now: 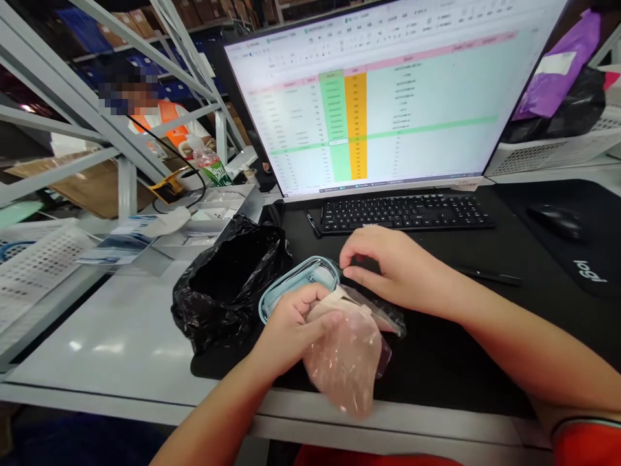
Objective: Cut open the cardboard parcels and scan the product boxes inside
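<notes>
My left hand [295,323] is closed on a clear plastic bag [347,362] with something soft and pinkish-beige inside. The bag hangs toward the front edge of the desk. Behind it lies a light blue rounded case [286,285] with dark lettering, partly covered by my left hand. Just right of the case is my right hand [376,262], its fingers curled and thumb and forefinger tips close together. Whatever is between those tips is too small to make out. Under the clear bag, more clear wrapping and a dark reddish edge show. An open black plastic bag [228,278] stands left of the case.
A monitor [412,123] with a spreadsheet rises behind a black keyboard [407,212]. A mouse [555,220] and a pen [490,277] lie to the right. White baskets [39,265] flank both sides. Beyond the metal frame is a person in an orange vest [169,116].
</notes>
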